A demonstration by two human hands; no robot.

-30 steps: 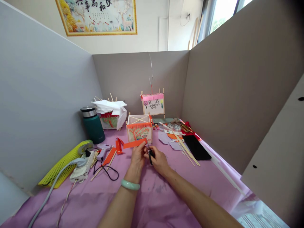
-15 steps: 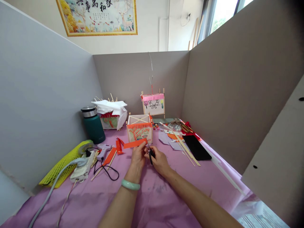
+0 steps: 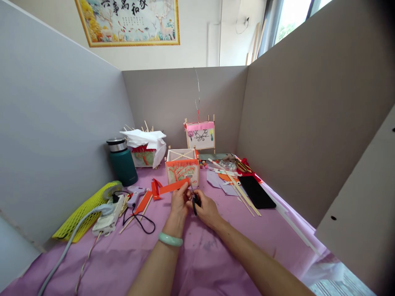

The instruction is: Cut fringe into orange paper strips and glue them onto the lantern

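My left hand (image 3: 180,201), with a pale green bangle on the wrist, pinches the right end of an orange paper strip (image 3: 171,187). Black-handled scissors (image 3: 195,201) are gripped in my right hand (image 3: 206,209), their blades pointing up beside the strip's end. Both hands are close together, just in front of a box-shaped stick frame (image 3: 182,171) with orange fringe and a tree drawing. Folded orange paper (image 3: 156,190) lies at the strip's left end. Whether the blades touch the paper is too small to tell.
On the left are a green bottle (image 3: 122,164), a glue gun (image 3: 135,196), a power strip (image 3: 106,220) and yellow mesh (image 3: 83,213). A black phone (image 3: 256,191) and wooden sticks (image 3: 242,195) lie right. Another lantern-like frame (image 3: 200,135) stands behind.
The scissors have turned slightly more upright and moved a little left. The strip's right end sits slightly lower and tilts more. The whole view has shifted slightly.
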